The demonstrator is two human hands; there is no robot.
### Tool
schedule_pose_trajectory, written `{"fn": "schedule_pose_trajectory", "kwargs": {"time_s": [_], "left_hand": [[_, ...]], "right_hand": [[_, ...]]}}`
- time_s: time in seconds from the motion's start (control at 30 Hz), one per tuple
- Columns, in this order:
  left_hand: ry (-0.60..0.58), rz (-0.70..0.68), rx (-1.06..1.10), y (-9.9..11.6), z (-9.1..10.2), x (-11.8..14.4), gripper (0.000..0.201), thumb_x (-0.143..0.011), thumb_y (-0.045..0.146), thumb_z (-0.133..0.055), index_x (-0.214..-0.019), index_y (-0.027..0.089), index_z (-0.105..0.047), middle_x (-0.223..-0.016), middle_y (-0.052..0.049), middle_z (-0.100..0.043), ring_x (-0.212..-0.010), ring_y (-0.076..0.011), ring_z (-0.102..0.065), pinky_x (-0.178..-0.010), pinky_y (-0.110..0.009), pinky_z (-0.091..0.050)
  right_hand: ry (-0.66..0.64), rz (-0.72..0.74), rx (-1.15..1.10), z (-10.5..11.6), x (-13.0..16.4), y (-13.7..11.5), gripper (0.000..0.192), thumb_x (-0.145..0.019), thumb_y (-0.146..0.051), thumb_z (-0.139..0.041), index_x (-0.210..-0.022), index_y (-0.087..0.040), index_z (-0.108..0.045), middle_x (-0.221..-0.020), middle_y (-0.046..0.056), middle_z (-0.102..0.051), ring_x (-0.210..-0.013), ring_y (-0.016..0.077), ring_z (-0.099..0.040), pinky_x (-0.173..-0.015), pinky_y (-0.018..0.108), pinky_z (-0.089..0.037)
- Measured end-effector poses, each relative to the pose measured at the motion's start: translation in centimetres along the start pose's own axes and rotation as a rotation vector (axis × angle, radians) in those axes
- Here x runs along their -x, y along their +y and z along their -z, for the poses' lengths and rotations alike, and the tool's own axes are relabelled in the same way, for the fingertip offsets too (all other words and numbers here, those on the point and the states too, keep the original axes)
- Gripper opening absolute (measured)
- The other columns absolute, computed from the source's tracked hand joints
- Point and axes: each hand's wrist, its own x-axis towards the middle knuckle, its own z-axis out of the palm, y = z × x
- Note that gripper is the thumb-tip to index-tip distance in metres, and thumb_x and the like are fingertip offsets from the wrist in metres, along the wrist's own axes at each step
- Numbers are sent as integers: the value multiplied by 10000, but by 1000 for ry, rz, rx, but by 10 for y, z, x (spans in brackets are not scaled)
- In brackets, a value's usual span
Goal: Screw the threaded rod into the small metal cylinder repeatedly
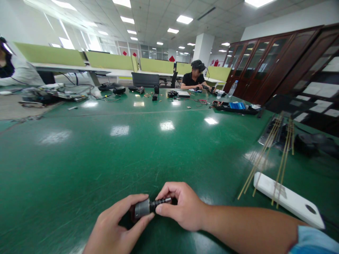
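Observation:
A small grey metal cylinder with a dark ridged shaft (pixel 142 209) lies sideways just above or on the green tabletop, at the bottom middle of the head view. My left hand (pixel 115 222) is closed around its wide end, thumb below and index finger on top. With thumb and fingers, my right hand (pixel 182 206) pinches the narrow shaft (pixel 162 201), whose shiny tip points right. Part of the cylinder's left end is hidden inside my left hand. Whether the part rests on the table I cannot tell.
Thin wooden sticks (pixel 261 158) overhang a long white device (pixel 288 199) on the right. Across the green table (pixel 106 155) are a black tray of items (pixel 235 107), a water bottle (pixel 233 88), tools and cables. A person (pixel 194 76) sits at the far side.

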Motion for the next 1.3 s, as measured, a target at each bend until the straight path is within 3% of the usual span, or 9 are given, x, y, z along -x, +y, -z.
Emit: {"fn": "schedule_pose_trajectory", "kwargs": {"time_s": [1.3], "left_hand": [[-1, 27, -7, 2, 5, -3, 330, -808, 446, -751, -1087, 292, -666, -960, 22, -760, -816, -169, -744, -702, -185, -603]], "right_hand": [[14, -17, 44, 2, 1, 3, 208, -787, -310, -757, -893, -165, -652, -687, -29, -553, -596, 95, -438, -602, 232, -388]]}}
